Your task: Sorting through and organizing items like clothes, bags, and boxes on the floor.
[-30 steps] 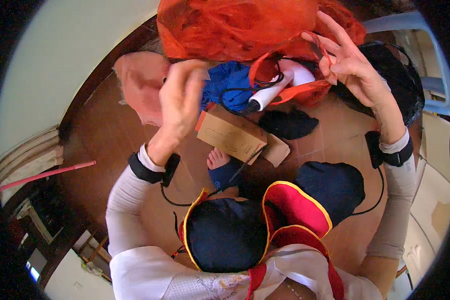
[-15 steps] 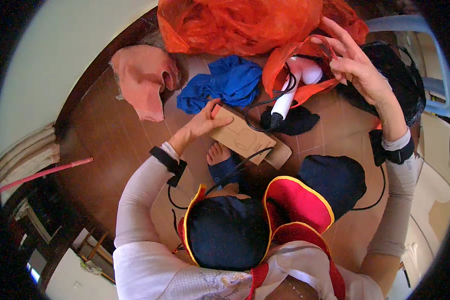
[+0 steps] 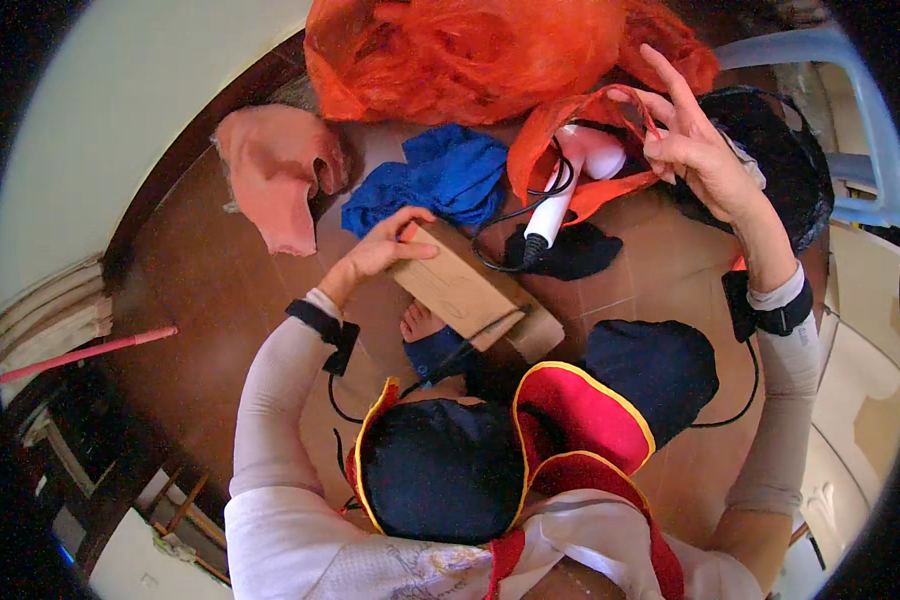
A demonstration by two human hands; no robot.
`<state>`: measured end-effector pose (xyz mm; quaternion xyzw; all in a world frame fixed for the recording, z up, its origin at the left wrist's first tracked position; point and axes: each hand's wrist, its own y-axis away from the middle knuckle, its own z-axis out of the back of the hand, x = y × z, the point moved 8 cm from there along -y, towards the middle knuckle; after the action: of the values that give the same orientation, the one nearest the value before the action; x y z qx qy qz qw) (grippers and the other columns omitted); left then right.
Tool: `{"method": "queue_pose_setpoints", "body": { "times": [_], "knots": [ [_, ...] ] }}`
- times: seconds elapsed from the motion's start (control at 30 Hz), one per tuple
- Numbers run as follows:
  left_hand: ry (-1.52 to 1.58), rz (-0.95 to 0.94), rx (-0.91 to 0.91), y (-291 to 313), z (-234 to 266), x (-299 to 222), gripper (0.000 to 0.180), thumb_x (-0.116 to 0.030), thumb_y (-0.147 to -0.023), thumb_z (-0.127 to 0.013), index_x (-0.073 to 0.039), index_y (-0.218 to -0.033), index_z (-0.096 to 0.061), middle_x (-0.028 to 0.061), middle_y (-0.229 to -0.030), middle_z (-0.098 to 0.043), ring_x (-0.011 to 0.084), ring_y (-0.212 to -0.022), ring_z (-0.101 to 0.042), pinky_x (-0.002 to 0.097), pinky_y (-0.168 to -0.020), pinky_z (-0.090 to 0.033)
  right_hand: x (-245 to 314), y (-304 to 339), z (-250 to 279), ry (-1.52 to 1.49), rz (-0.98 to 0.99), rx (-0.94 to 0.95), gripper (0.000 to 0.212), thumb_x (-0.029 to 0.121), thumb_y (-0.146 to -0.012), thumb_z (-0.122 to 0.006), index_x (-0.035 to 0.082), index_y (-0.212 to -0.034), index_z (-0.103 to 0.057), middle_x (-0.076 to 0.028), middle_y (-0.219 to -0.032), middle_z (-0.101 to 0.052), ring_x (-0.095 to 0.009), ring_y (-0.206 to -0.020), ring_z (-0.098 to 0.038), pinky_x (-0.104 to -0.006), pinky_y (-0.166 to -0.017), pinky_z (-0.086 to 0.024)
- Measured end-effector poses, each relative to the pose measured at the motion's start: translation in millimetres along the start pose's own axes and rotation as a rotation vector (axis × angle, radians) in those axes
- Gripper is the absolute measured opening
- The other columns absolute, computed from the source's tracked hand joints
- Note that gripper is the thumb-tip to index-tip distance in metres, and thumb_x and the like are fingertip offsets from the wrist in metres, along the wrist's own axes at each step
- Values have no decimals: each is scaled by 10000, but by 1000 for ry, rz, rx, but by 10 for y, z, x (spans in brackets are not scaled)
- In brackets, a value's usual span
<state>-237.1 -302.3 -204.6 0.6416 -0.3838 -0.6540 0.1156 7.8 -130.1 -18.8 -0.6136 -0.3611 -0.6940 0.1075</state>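
My left hand (image 3: 382, 250) grips the upper left end of a brown cardboard box (image 3: 460, 285), thumb on top. The box is tilted, with a flap standing out at its lower right end. My right hand (image 3: 705, 155) has the raised rim of a red plastic bag (image 3: 525, 150) between thumb and fingers, while other fingers stretch upward. In the bag's mouth lies a white hair dryer (image 3: 560, 195), its handle sticking out toward me. Its black cord (image 3: 485, 250) loops down by the box. A dark cloth (image 3: 580, 252) lies under the handle.
A blue cloth (image 3: 435, 180) and a pink cloth (image 3: 275, 165) lie on the floor beyond my left hand. A big red plastic bag (image 3: 460, 55) is behind them. At right are a black bag (image 3: 790, 165) and a light-blue plastic stool (image 3: 860, 120). A pink stick (image 3: 90, 355) shows at left.
The box has turned in my left hand, showing more of its side. The fingers of my right hand have spread wider at the bag's rim. The whole view has shifted slightly.
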Motion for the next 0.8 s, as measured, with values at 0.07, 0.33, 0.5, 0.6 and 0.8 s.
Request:
{"method": "queue_pose_setpoints", "body": {
  "times": [0.07,0.33,0.5,0.6,0.8],
  "knots": [
    [74,-24,-66,158,234,0,495,-190,-689,-712,-130,-1116,-469,-4,-938,-506,105,-904,-463,230,-781,-379,14,22,11,-9,1,-13,848,91,-674,-553,193,-1384,-102,-90,-1259,-416,-60,-616,-442,-177,-517,-361],
    [212,-332,-495,1001,1573,-701,595,-267,-634,-675,-109,-1160,-447,33,-1042,-515,148,-999,-479,270,-842,-393,18,6,-39,41,9,-6,762,183,-749,-541,166,-1385,-122,-101,-1319,-339,-55,-596,-400,-173,-560,-358],
    [-152,-583,-367,884,1427,-2106,597,-279,-631,-675,-95,-1154,-456,52,-1058,-525,151,-980,-487,274,-845,-392,31,-56,-68,86,25,46,665,239,-808,-530,138,-1372,-192,-88,-1328,-327,-59,-629,-385,-174,-591,-348],
    [-703,-519,-290,663,1212,-2841,646,-296,-662,-677,-65,-1201,-406,81,-1164,-470,189,-1070,-441,304,-908,-358,15,-64,-129,66,41,63,733,326,-762,-622,99,-1350,-247,-100,-1239,-410,-80,-788,-522,-193,-553,-360],
    [-1311,-765,-144,586,-1009,-3986,324,-105,-695,-622,7,-974,-499,129,-941,-540,258,-881,-513,319,-759,-406,153,-34,-430,-55,180,85,956,321,-671,-713,11,-1351,-117,-155,-1293,-341,-227,-1122,-421,-323,-945,-332]
  ]
}}
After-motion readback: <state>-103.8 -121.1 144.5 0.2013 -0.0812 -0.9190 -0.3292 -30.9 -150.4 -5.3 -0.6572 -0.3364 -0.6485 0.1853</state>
